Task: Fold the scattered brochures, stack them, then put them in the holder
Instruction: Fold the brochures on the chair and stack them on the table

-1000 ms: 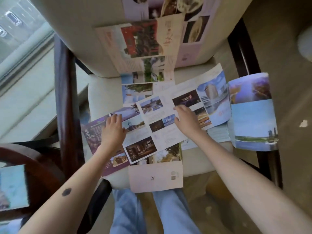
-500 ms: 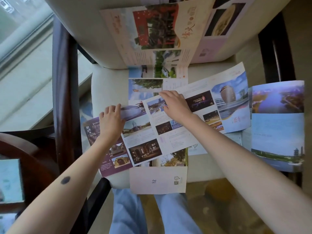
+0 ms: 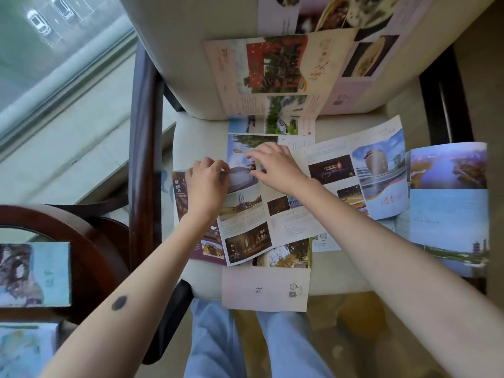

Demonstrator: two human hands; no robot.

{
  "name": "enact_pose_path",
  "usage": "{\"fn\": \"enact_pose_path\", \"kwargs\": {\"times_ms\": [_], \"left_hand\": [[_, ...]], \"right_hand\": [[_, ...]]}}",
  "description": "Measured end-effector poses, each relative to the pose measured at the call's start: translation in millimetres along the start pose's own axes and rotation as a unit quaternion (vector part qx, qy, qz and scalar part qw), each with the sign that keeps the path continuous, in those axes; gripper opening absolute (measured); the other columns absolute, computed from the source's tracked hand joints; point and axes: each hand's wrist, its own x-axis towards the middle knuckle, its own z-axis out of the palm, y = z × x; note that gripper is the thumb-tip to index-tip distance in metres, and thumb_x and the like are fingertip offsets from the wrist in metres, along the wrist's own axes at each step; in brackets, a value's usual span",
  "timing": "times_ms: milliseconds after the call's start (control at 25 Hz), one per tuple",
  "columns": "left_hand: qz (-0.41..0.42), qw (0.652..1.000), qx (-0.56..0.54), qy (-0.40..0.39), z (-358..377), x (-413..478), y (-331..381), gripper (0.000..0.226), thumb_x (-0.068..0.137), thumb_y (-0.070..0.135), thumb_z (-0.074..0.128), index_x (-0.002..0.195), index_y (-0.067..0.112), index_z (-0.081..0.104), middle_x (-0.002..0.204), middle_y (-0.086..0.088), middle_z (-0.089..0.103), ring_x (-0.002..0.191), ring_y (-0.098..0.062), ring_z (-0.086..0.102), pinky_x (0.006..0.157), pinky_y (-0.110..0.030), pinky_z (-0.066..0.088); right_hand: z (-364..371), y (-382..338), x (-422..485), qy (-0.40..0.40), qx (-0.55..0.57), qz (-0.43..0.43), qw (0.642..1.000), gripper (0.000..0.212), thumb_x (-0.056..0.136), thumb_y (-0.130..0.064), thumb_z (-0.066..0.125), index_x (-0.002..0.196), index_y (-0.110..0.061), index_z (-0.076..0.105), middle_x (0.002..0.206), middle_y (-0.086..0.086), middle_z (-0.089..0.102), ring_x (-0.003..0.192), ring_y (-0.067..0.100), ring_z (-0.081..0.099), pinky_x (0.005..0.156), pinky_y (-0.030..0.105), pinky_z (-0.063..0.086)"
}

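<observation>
Here I see both hands down on the open brochure [image 3: 289,211] that lies slantwise across the cream chair seat [image 3: 199,137]. My left hand [image 3: 207,184] rests on its left part with the fingers curled; thumb and forefinger look pinched on the upper edge of a panel, though the blur there leaves me unsure. My right hand [image 3: 275,166] sits just beside it, fingers bent and loosely spread, tips touching the paper near the top fold; I cannot tell whether it actually grips anything.

Under this brochure lies a long one [image 3: 266,287] running toward me, its pale end panel hanging over the front of the seat above my jeans [image 3: 218,345]. A purple-edged brochure [image 3: 181,192] shows from under my left hand. Two more lean open against the chair back: a red-building brochure [image 3: 275,69] and, behind it, a food brochure [image 3: 365,28]. A blue landscape brochure [image 3: 447,208] drapes over the right armrest. On the dark round side table [image 3: 90,249] to the left lies a folded blue one [image 3: 35,274].
</observation>
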Motion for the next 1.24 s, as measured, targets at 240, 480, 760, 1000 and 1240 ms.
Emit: {"fn": "enact_pose_path", "kwargs": {"times_ms": [240, 480, 760, 1000, 1240], "left_hand": [[0.05, 0.996, -0.053, 0.042, -17.9, -21.8, 15.8, 0.015, 0.087, 0.011, 0.056, 0.096, 0.008, 0.068, 0.096, -0.011, 0.061, 0.097, -0.028, 0.049, 0.086, -0.042, 0.041], [-0.023, 0.966, -0.242, 0.084, -16.0, -42.3, 16.7, 0.027, 0.078, -0.003, 0.06, 0.105, 0.005, 0.06, 0.128, -0.015, 0.04, 0.114, 0.0, 0.042, 0.085, 0.003, 0.027], [-0.231, 0.902, -0.359, 0.061, -4.6, -62.5, 14.2, 0.059, 0.081, 0.01, 0.066, 0.133, 0.009, 0.038, 0.131, -0.009, 0.05, 0.118, -0.018, 0.05, 0.102, -0.031, 0.041], [-0.223, 0.911, -0.342, 0.067, 1.7, -69.0, 0.7, 0.038, 0.082, 0.018, 0.066, 0.117, 0.013, 0.052, 0.111, 0.002, 0.056, 0.098, -0.012, 0.054, 0.085, -0.019, 0.043], [-0.259, 0.904, -0.333, 0.067, 17.9, -65.4, -21.1, 0.045, 0.089, 0.029, 0.052, 0.129, 0.011, 0.045, 0.126, -0.002, 0.051, 0.12, -0.023, 0.049, 0.101, -0.034, 0.04]], "right_hand": [[-19.2, -21.5, -6.6, -0.001, 0.006, -0.003, 1.0, 0.02, 0.09, -0.021, 0.053, 0.107, -0.023, 0.063, 0.12, 0.0, 0.061, 0.116, 0.023, 0.046, 0.099, 0.036, 0.027], [-19.0, -26.6, -18.9, 0.018, 0.046, 0.009, 0.999, 0.011, 0.088, -0.017, 0.057, 0.09, -0.023, 0.066, 0.103, -0.001, 0.066, 0.098, 0.021, 0.055, 0.081, 0.03, 0.036], [-5.2, -29.0, -27.1, 0.048, 0.07, 0.017, 0.996, 0.011, 0.087, -0.015, 0.057, 0.09, -0.02, 0.066, 0.102, -0.001, 0.064, 0.101, 0.019, 0.053, 0.079, 0.028, 0.037], [-7.0, -28.3, -30.0, 0.027, 0.08, 0.004, 0.996, 0.011, 0.087, -0.014, 0.056, 0.092, -0.018, 0.065, 0.104, 0.0, 0.063, 0.103, 0.017, 0.051, 0.083, 0.028, 0.036], [-19.7, -6.1, -36.5, 0.014, 0.118, 0.014, 0.993, 0.011, 0.087, -0.007, 0.056, 0.091, -0.013, 0.065, 0.104, 0.003, 0.062, 0.093, 0.016, 0.055, 0.085, 0.029, 0.045]]}}
